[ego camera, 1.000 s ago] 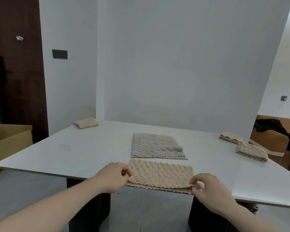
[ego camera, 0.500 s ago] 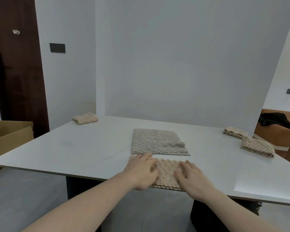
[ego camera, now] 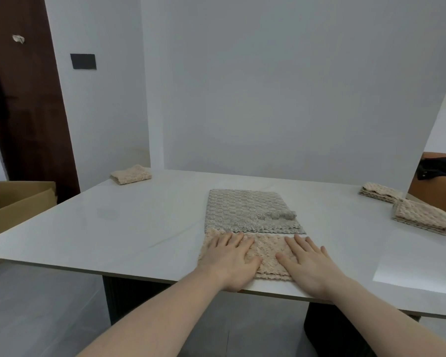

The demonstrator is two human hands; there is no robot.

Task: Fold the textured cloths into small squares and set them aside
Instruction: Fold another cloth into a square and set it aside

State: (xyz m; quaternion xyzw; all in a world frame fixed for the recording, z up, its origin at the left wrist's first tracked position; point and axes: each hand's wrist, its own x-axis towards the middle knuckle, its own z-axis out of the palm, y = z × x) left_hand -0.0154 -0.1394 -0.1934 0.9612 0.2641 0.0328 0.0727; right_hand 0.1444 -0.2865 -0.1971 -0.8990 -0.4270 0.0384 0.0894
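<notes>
A beige textured cloth (ego camera: 267, 249), folded into a strip, lies at the near edge of the white table (ego camera: 129, 228). My left hand (ego camera: 231, 258) presses flat on its left half, fingers spread. My right hand (ego camera: 307, 261) lies flat on its right half. Neither hand grips anything. Just beyond it a grey textured cloth (ego camera: 245, 210) lies flat, with a small bunched bit on its right side. Folded beige squares sit aside: one at the far left corner (ego camera: 130, 174), two at the far right (ego camera: 380, 192) (ego camera: 421, 219).
A white backdrop panel (ego camera: 281, 99) stands along the table's far edge. A cardboard box (ego camera: 16, 202) sits off the table's left side, in front of a dark wooden door (ego camera: 23, 99). An orange chair with dark clothing (ego camera: 440, 168) is at the right.
A second ago both hands pinched the beige strip's near corners at the table edge. They have since let go and moved onto the cloth, pressing it flat. The camera tilted slightly down.
</notes>
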